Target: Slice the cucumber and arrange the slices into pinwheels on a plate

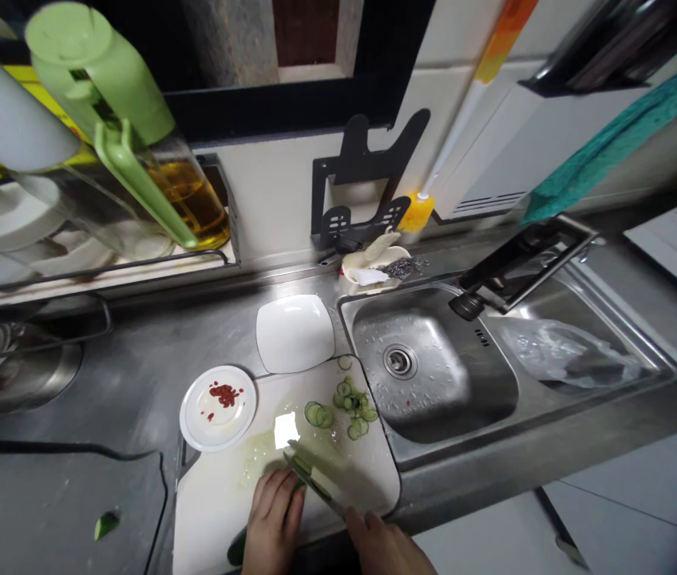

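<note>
My left hand (274,515) is closed over a cucumber (236,548) lying on the white cutting board (212,495). One dark green end of it sticks out below the hand. In my right hand (383,545) is the handle of a kitchen knife (323,491), its blade angled across the cucumber close to my left fingertips. A thin piece of cucumber (301,464) lies against the blade. Farther up the board is a short stack of cucumber slices (318,414), with a loose pile of more slices (355,406) to its right. My palms hide much of the cucumber and the handle.
A white plate with small red pieces (219,431) overlaps the board's left edge. Behind the board sits a square white dish (295,334). The steel sink (434,351) is at the right, under a black faucet (494,271). A cucumber end (106,525) lies at the left.
</note>
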Available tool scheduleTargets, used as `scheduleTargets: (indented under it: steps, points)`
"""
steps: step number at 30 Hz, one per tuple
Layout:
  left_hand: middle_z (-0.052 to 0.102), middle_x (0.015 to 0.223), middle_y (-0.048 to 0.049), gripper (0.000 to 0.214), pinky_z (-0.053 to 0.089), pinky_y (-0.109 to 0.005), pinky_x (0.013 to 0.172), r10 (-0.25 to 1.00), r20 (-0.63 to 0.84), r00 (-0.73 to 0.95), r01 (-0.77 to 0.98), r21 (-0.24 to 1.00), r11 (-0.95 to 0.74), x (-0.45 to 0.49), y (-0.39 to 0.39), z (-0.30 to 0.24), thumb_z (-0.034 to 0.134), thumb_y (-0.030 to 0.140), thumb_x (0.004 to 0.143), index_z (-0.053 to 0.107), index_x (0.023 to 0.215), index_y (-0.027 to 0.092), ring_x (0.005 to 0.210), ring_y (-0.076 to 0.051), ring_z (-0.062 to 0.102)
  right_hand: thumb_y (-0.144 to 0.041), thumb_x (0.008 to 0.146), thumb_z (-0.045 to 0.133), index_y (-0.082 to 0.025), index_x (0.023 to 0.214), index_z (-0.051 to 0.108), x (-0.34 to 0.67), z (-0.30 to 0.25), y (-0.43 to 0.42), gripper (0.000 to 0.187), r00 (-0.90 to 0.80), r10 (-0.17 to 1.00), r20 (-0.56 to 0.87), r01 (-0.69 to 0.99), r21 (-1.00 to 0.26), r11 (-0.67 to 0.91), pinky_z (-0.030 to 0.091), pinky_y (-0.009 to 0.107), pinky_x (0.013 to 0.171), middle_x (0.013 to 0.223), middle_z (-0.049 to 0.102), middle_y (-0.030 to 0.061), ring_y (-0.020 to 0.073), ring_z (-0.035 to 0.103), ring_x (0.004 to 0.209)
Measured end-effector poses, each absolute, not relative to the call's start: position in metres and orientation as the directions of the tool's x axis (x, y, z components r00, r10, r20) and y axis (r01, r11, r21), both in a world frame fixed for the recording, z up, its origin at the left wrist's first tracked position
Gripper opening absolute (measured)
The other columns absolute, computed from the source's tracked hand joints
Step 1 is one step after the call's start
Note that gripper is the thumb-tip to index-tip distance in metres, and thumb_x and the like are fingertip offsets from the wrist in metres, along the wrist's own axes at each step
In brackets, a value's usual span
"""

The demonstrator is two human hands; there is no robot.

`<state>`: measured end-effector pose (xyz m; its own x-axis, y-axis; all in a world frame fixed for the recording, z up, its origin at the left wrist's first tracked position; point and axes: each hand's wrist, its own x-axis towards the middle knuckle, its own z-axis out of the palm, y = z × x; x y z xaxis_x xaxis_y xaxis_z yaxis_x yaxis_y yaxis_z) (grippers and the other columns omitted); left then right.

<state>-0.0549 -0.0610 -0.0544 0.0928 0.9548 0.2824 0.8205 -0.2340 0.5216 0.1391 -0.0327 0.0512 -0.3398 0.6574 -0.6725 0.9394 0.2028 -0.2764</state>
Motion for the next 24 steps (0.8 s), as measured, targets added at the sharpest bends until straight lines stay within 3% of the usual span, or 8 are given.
scheduleTargets:
  steps: [16,24]
  points:
    - [0.072,0.101,-0.0043,0.022,0.052,-0.035,0.092,0.958,0.27,0.102,0.818,0.524,-0.235,-0.056,-0.063,-0.057,0.049,0.024,0.092,0.065,0.106,0.021,0.098,-0.018,0.066,0.004,0.08,0.035,-0.02,0.106,0.06,0.13,0.028,-0.033,0.043,-0.371,0.732,-0.572,0.926,-0.293,0.24,0.045,0.026,0.058,0.082,0.07,0.0057,0.0207,0.068,0.072]
    - [0.072,0.101,-0.005,0.021,0.053,-0.035,0.092,0.96,0.266,0.083,0.807,0.547,-0.222,-0.055,-0.062,-0.055,0.05,0.025,0.092,0.066,0.105,0.021,0.098,-0.019,0.066,0.003,0.081,0.039,-0.019,0.113,0.06,0.122,0.002,-0.038,0.045,-0.393,0.772,-0.5,0.914,-0.303,0.269,0.046,0.026,0.067,0.09,0.07,0.0065,0.02,0.067,0.08]
